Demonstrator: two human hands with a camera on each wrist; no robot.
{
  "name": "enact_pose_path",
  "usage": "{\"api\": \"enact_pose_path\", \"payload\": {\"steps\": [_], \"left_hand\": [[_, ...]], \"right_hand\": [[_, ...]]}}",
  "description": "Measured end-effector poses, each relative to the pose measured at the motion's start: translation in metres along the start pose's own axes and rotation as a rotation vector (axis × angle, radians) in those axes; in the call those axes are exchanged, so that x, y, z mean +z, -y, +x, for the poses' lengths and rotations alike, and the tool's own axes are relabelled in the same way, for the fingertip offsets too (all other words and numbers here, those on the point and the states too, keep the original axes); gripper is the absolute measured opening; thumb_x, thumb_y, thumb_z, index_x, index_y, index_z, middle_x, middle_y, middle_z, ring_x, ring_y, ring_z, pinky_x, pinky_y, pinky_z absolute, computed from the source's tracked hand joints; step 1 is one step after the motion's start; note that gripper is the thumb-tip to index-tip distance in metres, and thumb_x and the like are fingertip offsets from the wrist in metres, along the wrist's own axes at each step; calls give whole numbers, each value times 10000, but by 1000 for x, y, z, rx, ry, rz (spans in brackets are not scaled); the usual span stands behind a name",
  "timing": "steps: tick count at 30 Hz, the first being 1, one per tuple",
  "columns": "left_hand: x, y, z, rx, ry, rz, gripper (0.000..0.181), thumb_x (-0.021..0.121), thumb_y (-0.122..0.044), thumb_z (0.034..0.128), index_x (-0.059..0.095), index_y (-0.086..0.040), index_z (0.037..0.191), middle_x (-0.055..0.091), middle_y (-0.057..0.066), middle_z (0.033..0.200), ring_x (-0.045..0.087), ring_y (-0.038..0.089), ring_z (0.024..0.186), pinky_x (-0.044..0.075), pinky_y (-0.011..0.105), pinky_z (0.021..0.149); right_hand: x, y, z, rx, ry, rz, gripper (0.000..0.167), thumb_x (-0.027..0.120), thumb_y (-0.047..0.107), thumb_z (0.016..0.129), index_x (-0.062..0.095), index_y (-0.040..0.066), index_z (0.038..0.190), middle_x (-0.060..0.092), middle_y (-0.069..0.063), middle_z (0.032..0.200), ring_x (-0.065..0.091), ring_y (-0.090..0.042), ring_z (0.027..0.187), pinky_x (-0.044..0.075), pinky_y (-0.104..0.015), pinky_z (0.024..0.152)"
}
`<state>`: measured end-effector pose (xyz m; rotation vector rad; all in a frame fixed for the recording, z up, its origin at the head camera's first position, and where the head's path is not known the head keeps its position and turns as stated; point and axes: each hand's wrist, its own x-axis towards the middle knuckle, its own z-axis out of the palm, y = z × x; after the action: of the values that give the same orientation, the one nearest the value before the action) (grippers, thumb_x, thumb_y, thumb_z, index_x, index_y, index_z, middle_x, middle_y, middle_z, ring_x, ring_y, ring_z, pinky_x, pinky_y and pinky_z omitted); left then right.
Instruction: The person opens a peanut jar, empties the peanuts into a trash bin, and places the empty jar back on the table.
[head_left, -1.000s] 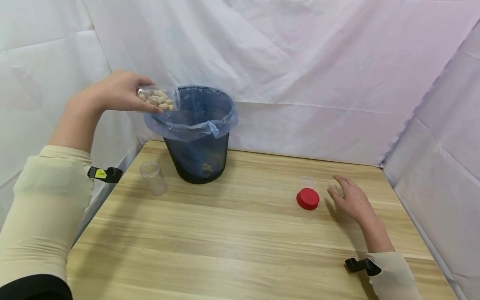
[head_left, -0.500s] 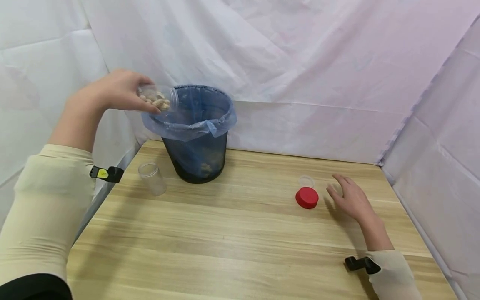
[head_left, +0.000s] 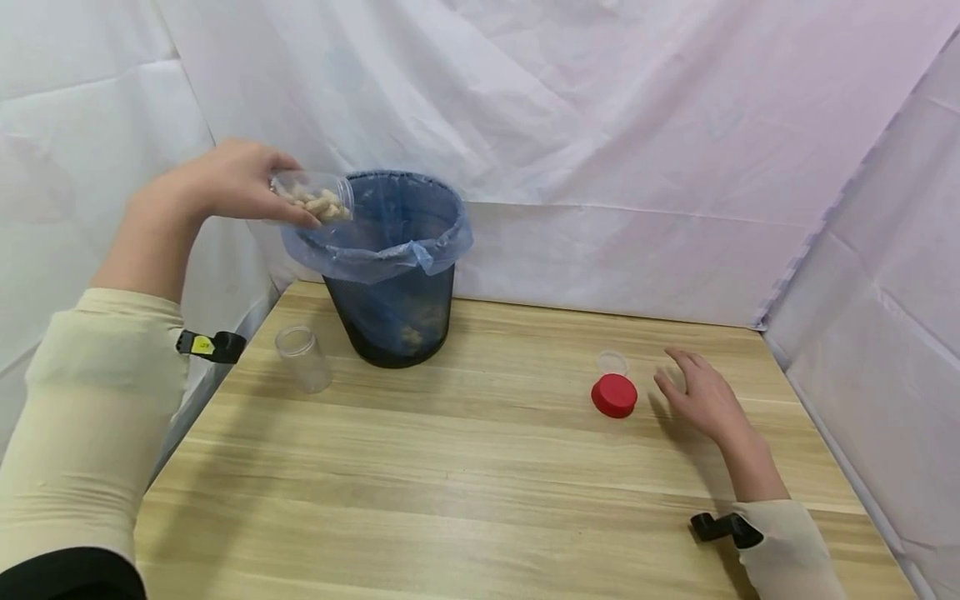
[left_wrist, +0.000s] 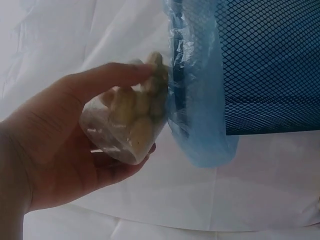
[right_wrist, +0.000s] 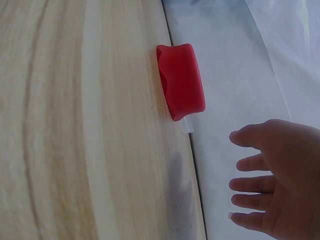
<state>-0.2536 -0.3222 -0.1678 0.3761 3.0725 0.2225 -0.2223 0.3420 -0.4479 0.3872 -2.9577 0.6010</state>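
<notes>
My left hand (head_left: 243,185) grips a clear plastic jar (head_left: 321,185) lying on its side, its mouth over the near-left rim of a bin (head_left: 393,321). Peanuts in their shells (head_left: 322,204) lie along the jar's lower side. In the left wrist view, the thumb and fingers wrap round the jar (left_wrist: 120,135) beside the bin's bag edge. A blue bag (head_left: 442,242) lines the black mesh bin. At the right, my right hand (head_left: 705,400) holds nothing, its fingers loosely extended beside a red lid (head_left: 615,396). The right wrist view shows this hand (right_wrist: 285,185) apart from the lid.
A second clear jar (head_left: 303,360) stands left of the bin. A small clear disc (head_left: 613,362) lies behind the red lid. All rest on a wooden table (head_left: 450,483), with white cloth (head_left: 600,125) hanging behind and at both sides.
Peanuts have shifted inside the tilted jar, and their level along its side looks lower than a second ago. My left hand stays nearly in place; my right hand has not visibly moved.
</notes>
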Motion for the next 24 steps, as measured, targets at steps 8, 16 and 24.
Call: {"api": "enact_pose_path", "payload": {"steps": [8, 16, 24], "left_hand": [[-2, -1, -2, 8, 30, 7, 1015, 757, -576, 946, 386, 88, 1618, 661, 315, 1312, 600, 333, 967, 483, 439, 785], [-3, 0, -2, -12, 37, 31, 988, 760, -527, 953, 396, 141, 1583, 578, 382, 1452, 612, 478, 1111, 537, 563, 865], [-3, 1, -5, -19, 38, -11, 991, 744, -545, 963, 377, 109, 1611, 484, 384, 1565, 581, 519, 1258, 492, 702, 1037]], "right_hand": [[0, -1, 1, -1, 18, -2, 627, 596, 327, 1116, 451, -81, 1570, 465, -394, 1550, 453, -612, 1399, 389, -768, 1112], [1, -1, 1, -10, -8, -3, 610, 602, 296, 1110, 459, -90, 1560, 469, -392, 1550, 449, -611, 1409, 385, -767, 1116], [1, -1, 1, -7, -4, 6, 625, 600, 322, 1112, 459, -93, 1558, 464, -395, 1552, 440, -611, 1417, 378, -767, 1126]]}}
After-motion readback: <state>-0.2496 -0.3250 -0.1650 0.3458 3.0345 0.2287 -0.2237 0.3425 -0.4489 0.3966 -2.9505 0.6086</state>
